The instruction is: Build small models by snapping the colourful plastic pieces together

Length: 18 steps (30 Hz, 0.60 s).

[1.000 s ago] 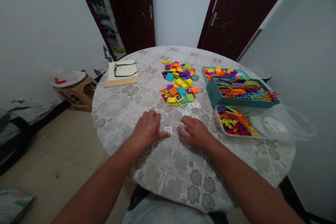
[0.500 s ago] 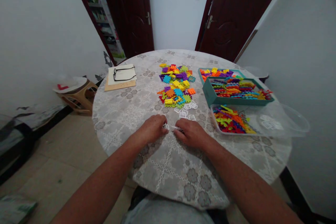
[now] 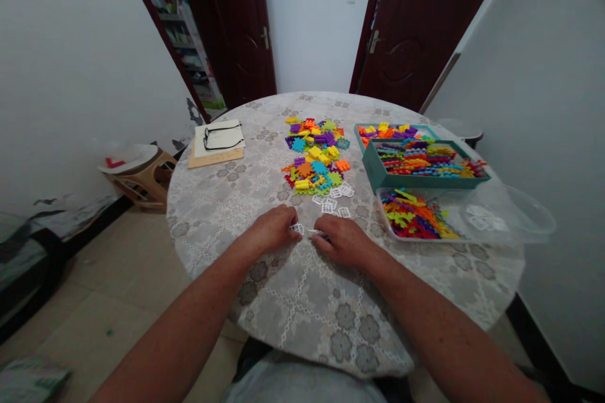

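Observation:
Near the front middle of the round table, my left hand (image 3: 278, 228) pinches a small white lattice piece (image 3: 297, 228) between thumb and fingers. Just to its right, my right hand (image 3: 341, 238) is closed on another white lattice piece (image 3: 312, 232), seen nearly edge-on and partly covered by the fingers. A narrow gap separates the two held pieces. Several loose white lattice pieces (image 3: 329, 205) lie flat beyond my hands. Behind those rises a heap of colourful plastic building pieces (image 3: 319, 169), with a second heap (image 3: 316, 133) farther back.
At the right stand a teal box (image 3: 425, 182) packed with colourful pieces, a teal lid (image 3: 362, 132) holding more, and a clear plastic container (image 3: 385, 227). Black glasses (image 3: 222, 143) rest on paper at the left. A patterned cloth (image 3: 222, 195) covers the table.
The left hand's white piece has turned, so more of its lattice face shows. Both hands stay at almost the same place, and the camera view has shifted slightly.

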Each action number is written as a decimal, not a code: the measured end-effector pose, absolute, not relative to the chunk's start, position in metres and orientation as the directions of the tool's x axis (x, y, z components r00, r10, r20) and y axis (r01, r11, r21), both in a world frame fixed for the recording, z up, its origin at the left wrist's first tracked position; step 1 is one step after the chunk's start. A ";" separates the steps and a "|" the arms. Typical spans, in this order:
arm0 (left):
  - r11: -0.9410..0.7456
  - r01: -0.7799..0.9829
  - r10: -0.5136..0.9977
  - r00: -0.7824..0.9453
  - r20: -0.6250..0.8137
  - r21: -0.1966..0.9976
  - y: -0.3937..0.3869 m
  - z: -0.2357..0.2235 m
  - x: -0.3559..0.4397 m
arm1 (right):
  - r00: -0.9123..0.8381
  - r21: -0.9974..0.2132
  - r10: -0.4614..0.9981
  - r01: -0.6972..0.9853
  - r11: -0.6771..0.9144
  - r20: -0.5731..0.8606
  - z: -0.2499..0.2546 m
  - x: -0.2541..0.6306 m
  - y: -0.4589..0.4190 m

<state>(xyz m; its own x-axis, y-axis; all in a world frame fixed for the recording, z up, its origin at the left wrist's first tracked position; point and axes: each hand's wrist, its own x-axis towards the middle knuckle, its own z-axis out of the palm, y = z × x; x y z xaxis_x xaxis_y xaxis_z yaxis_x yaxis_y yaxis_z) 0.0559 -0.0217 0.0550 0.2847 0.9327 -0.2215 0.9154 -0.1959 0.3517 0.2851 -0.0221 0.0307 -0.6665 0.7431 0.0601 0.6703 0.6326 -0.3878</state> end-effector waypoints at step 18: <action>-0.318 0.670 0.900 0.437 -0.010 0.671 -0.021 0.050 0.079 | -0.487 -0.800 0.866 0.473 0.368 0.111 0.033 0.279 -0.017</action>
